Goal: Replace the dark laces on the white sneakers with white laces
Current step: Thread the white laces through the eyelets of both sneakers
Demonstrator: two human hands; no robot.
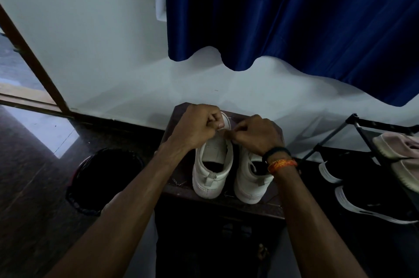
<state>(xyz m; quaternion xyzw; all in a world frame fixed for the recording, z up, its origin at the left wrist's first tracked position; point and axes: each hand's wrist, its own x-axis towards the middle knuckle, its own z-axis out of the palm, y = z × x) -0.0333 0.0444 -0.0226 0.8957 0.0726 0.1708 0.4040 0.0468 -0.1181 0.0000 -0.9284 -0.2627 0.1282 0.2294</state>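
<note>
Two white sneakers stand side by side on a small dark stool (254, 206), heels toward me. Over the front of the left sneaker (212, 165), my left hand (197, 128) has its fingers curled and pinches a white lace (221, 127) near the toe eyelets. My right hand (255, 134) meets it from the right, fingertips pinching the same white lace at the middle of that shoe. The right sneaker (249, 183) lies partly under my right wrist. No dark lace shows on either shoe.
A black round bin (102, 178) stands left of the stool. A black shoe rack (353, 132) at right holds a beige shoe (401, 155), with black shoes (371, 200) below. A blue curtain (294, 16) hangs over the white wall behind.
</note>
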